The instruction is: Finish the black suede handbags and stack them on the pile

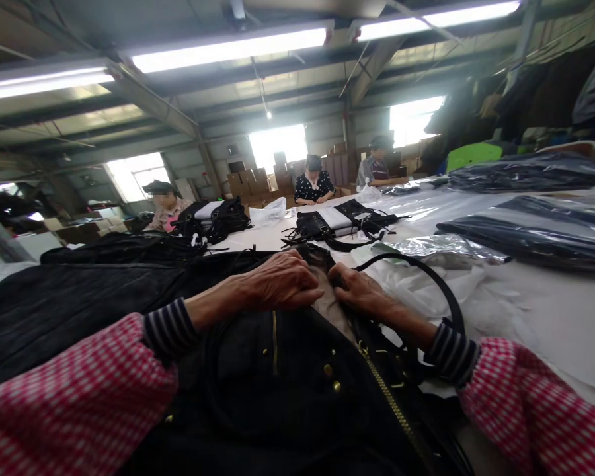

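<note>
A large black bag (287, 363) with gold studs lies in front of me, its top partly open along a gold-toothed zipper (389, 393). Beige lining (330, 301) shows in the gap. My left hand (277, 281) is closed over the bag's far edge, on the left side of the opening. Opposite it, my right hand (359, 287) has its fingers curled onto the right edge, with the fingertips partly hidden. A black strap handle (434, 277) arches up behind my right forearm.
More black bags (340, 221) and a black pile (99, 264) lie on the white table (560, 304). Dark plastic-wrapped packages (500, 238) and crumpled clear wrapping (426, 274) are to the right. Several co-workers, one in a dotted top (313, 188), are at the far side.
</note>
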`<state>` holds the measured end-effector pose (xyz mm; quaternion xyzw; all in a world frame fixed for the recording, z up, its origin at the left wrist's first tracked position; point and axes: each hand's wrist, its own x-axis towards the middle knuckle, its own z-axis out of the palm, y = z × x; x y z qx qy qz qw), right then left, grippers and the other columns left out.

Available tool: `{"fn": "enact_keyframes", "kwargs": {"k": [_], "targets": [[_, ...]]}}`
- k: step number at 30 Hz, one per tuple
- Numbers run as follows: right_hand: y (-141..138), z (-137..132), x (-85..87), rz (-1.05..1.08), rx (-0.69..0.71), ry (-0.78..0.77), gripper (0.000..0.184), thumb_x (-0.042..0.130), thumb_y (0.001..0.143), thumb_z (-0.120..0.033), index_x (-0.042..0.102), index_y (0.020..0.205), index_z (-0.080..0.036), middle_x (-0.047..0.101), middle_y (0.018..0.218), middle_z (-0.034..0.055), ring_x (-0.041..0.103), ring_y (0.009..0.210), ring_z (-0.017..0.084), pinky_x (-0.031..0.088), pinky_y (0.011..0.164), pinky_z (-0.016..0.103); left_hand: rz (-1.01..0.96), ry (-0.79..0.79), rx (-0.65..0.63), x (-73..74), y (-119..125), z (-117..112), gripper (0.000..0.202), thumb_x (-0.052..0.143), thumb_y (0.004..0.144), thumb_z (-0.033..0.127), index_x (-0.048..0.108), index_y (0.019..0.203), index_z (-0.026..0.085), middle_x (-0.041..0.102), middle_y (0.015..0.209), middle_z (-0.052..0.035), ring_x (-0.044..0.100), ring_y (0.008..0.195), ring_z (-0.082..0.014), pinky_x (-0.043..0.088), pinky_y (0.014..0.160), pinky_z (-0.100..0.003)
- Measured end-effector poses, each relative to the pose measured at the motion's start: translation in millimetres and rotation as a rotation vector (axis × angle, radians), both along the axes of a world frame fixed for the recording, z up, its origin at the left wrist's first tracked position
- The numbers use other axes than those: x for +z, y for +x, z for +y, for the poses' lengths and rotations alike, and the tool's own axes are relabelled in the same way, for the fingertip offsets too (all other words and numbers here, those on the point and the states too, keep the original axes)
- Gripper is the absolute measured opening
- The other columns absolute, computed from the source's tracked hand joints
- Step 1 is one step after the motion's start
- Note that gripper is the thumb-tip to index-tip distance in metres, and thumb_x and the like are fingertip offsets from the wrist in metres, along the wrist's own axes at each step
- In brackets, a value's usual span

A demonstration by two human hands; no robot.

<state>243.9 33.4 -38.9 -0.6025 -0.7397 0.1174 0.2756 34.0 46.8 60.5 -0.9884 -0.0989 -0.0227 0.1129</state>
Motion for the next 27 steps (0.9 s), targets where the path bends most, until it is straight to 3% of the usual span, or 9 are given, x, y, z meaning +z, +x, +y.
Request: {"fn": "enact_keyframes", "kwargs": {"k": [3,8,10,12,16,19,22,25,27], "targets": [[-8.5,-12.6,6.0,-0.243,-0.033,0.039,0.031,0.054,0.089,-0.019,0.059,0.120,-0.023,0.069,0.101,0.0066,0.063,0.093,0.023,0.038,0.069,0.029,0.050,0.011,-0.004,0.0,-20.2,-9.7,0.030,0.051,0.098,0.028,0.054,0.070,0.018,0.064,0.068,0.0005,0.055,0.068,-0.0138,0.035,0.090,-0.034],[-21.8,-21.4,19.4,-0.560,-0.008,0.320,0.023,0.049,0.090,-0.008,0.065,0.101,-0.019,0.064,0.118,0.0130,0.055,0.115,0.028,0.041,0.069,0.029,0.025,0.048,0.017,-25.1,-36.0,-20.2,0.023,0.047,0.101,0.028,0.058,0.083,0.019,0.066,0.084,-0.0024,0.057,0.083,-0.0173,0.034,0.093,-0.036],[-28.3,-15.5,25.8,-0.535,0.086,0.286,0.024,0.050,0.089,-0.007,0.065,0.102,-0.019,0.066,0.116,0.0110,0.059,0.111,0.025,0.042,0.073,0.029,0.003,0.061,0.025,-28.3,-38.2,-21.0,0.027,0.044,0.103,0.030,0.059,0.083,0.019,0.066,0.089,-0.0033,0.056,0.087,-0.0180,0.034,0.093,-0.037],[-36.3,-4.4,30.6,-0.439,0.148,0.165,0.018,0.053,0.092,-0.017,0.064,0.107,-0.020,0.071,0.107,0.0077,0.065,0.100,0.022,0.044,0.074,0.029,-0.016,0.070,0.035,-26.6,-40.6,-21.2,0.030,0.043,0.104,0.030,0.060,0.081,0.019,0.067,0.091,-0.0035,0.055,0.092,-0.0190,0.034,0.096,-0.037],[-53.2,20.9,31.5,-0.396,0.097,0.081,0.033,0.054,0.095,-0.044,0.061,0.113,-0.017,0.073,0.107,0.0112,0.069,0.098,0.027,0.046,0.074,0.031,-0.049,0.055,0.116,-21.2,-46.2,-18.5,0.035,0.042,0.104,0.029,0.058,0.075,0.019,0.067,0.081,-0.0022,0.058,0.091,-0.0182,0.031,0.105,-0.037],[-62.2,29.7,30.3,-0.481,0.043,0.067,0.029,0.052,0.096,-0.035,0.061,0.115,-0.016,0.073,0.109,0.0151,0.071,0.099,0.029,0.048,0.075,0.032,-0.027,0.050,0.219,-21.2,-45.2,-11.6,0.044,0.036,0.105,0.031,0.055,0.068,0.019,0.062,0.069,-0.0008,0.057,0.074,-0.0156,0.034,0.100,-0.036],[-67.7,28.1,33.8,-0.534,0.053,0.066,0.024,0.052,0.094,-0.025,0.066,0.110,-0.013,0.074,0.106,0.0176,0.071,0.101,0.031,0.051,0.077,0.033,-0.010,0.062,0.346,-25.3,-37.3,-2.7,0.046,0.029,0.107,0.036,0.058,0.076,0.020,0.059,0.065,-0.0004,0.055,0.065,-0.0160,0.038,0.085,-0.036],[-70.9,22.6,40.2,-0.560,0.090,0.076,0.020,0.053,0.093,-0.018,0.069,0.102,-0.011,0.074,0.103,0.0195,0.071,0.103,0.031,0.053,0.081,0.034,0.031,0.081,0.433,-34.1,-28.8,2.6,0.028,0.037,0.103,0.029,0.060,0.090,0.020,0.062,0.069,-0.0010,0.057,0.063,-0.0173,0.038,0.082,-0.036],[-72.1,19.0,43.9,-0.574,0.103,0.080,0.020,0.052,0.095,-0.016,0.070,0.102,-0.012,0.074,0.105,0.0189,0.070,0.106,0.029,0.053,0.085,0.033,0.013,0.082,0.421,-41.4,-26.8,2.6,0.017,0.043,0.097,0.019,0.059,0.094,0.019,0.065,0.075,-0.0023,0.060,0.069,-0.0179,0.039,0.086,-0.037]]}}
